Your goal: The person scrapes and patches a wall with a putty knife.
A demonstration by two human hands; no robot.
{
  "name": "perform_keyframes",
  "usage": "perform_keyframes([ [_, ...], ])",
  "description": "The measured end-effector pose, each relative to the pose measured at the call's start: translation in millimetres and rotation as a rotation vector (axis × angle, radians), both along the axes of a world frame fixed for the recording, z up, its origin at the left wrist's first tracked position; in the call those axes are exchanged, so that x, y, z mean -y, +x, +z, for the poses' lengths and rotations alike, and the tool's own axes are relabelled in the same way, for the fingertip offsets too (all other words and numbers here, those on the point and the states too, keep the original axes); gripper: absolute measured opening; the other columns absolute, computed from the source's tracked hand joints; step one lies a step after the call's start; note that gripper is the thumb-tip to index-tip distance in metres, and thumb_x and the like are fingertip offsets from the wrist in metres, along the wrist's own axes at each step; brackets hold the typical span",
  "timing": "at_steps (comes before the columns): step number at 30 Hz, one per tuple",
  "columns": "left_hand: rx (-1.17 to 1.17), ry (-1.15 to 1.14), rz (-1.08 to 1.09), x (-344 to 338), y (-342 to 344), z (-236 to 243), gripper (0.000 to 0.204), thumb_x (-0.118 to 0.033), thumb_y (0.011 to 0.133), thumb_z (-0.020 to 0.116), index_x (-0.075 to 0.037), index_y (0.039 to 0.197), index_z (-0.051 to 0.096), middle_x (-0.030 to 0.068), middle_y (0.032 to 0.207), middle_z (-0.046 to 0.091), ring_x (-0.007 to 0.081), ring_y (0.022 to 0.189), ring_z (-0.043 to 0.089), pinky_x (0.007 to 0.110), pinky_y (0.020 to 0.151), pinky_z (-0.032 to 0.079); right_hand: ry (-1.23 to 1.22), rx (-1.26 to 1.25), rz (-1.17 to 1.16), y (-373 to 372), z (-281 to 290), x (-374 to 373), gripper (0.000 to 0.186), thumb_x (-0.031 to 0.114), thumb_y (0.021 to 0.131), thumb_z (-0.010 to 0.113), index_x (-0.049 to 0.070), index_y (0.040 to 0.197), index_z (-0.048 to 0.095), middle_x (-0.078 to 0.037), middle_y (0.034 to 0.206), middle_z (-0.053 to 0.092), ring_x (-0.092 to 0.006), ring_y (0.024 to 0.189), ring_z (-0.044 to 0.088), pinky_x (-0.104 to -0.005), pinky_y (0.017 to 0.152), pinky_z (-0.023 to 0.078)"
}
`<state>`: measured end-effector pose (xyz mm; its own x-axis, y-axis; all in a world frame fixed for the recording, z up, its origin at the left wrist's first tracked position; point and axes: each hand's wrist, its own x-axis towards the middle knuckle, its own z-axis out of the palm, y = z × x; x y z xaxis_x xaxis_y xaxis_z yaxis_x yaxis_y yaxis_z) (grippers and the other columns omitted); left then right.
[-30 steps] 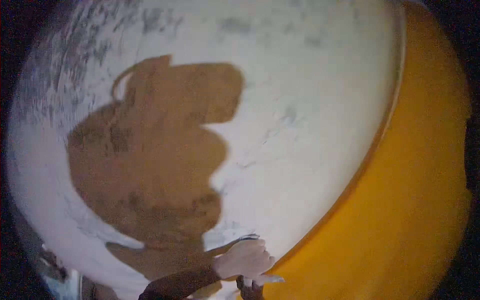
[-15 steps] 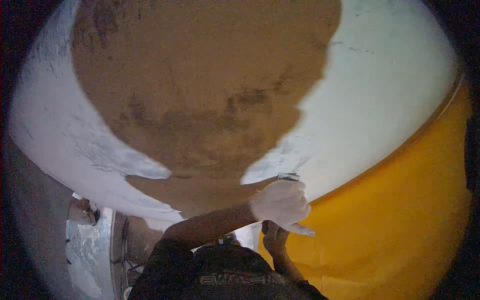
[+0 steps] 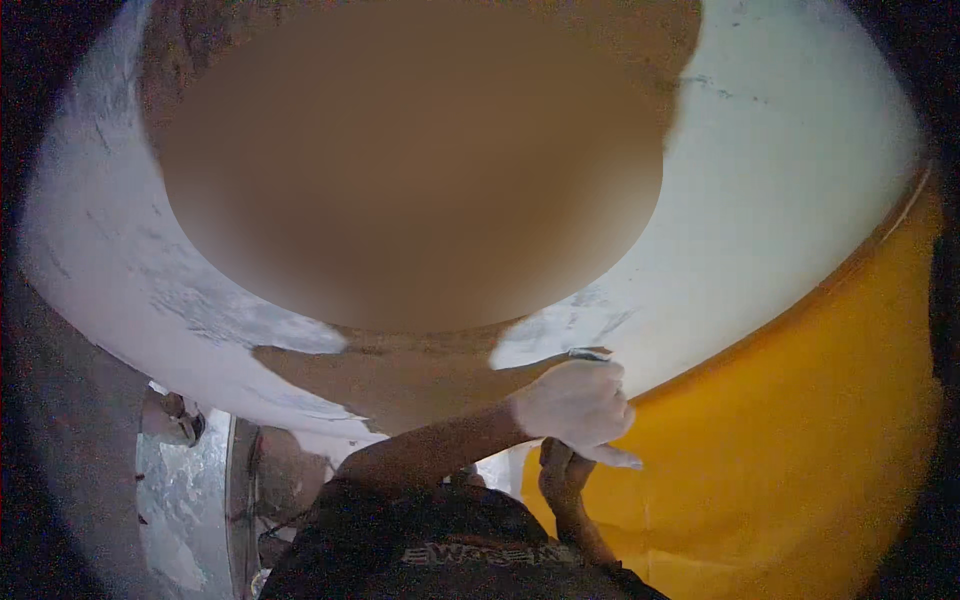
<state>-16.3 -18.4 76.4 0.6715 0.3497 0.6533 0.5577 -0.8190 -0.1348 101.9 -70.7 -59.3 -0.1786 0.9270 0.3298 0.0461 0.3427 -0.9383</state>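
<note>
My left hand (image 3: 570, 400), coated in pale powder, reaches across from the lower left, fingers curled round a small dark object (image 3: 590, 356) at the white, smudged curved surface (image 3: 770, 200). What that object is I cannot make out. Below it, my right hand (image 3: 560, 470) is closed and in shade, partly behind my left hand; its contents are hidden. Both are near where the white surface meets an orange one (image 3: 780, 430). A large brown shadow covers much of the white surface, blurred in the middle.
A pale, streaked metal piece (image 3: 180, 500) stands at the lower left beyond the curved surface, with dark clutter beside it. My dark shirt fills the bottom middle. The orange surface runs along the whole lower right.
The view has tilted down since a second ago, bringing my hands higher in the picture and revealing my torso and the metal piece. The hands keep much the same closed pose.
</note>
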Motion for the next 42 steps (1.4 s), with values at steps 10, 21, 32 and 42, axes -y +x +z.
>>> perform_keyframes([
  [10,-0.029,0.044,0.06,-18.7,16.7,-13.7,0.059,-0.062,0.077,0.048,-0.011,0.047,0.042,0.0033,0.039,0.042,0.0192,0.035,0.042,0.029,0.044,0.036,0.033,0.126,0.106,26.9,-7.0,-22.7,0.032,0.027,0.093,0.042,0.003,0.072,0.046,-0.003,0.055,0.044,-0.0138,0.045,0.042,-0.0282,0.041,0.031],
  [21,0.052,-0.006,0.017,-15.2,17.9,-19.4,0.06,-0.062,0.077,0.047,-0.01,0.047,0.043,0.0042,0.04,0.042,0.021,0.036,0.046,0.03,0.046,0.038,0.175,0.172,0.033,34.7,-19.4,-18.9,0.016,0.014,0.09,0.044,0.005,0.077,0.042,-0.001,0.055,0.041,-0.0117,0.044,0.04,-0.0265,0.039,0.03],
  [32,-0.054,-0.112,0.087,-16.2,22.4,-7.5,0.057,-0.06,0.076,0.047,-0.011,0.046,0.048,0.0051,0.042,0.049,0.0223,0.041,0.053,0.03,0.052,0.041,-0.293,-0.194,0.247,51.6,-20.8,-12.0,0.029,0.03,0.087,0.054,0.01,0.071,0.04,0.0,0.056,0.038,-0.0099,0.045,0.038,-0.0242,0.038,0.026],
  [42,-0.204,-0.178,0.163,-16.7,28.4,0.3,0.051,-0.052,0.078,0.05,-0.01,0.051,0.059,0.0045,0.048,0.054,0.022,0.049,0.055,0.031,0.056,0.039,-0.237,-0.426,0.252,34.3,23.0,-14.5,0.012,0.014,0.084,0.058,0.006,0.085,0.049,-0.005,0.072,0.052,-0.0134,0.052,0.05,-0.0256,0.042,0.04],
])
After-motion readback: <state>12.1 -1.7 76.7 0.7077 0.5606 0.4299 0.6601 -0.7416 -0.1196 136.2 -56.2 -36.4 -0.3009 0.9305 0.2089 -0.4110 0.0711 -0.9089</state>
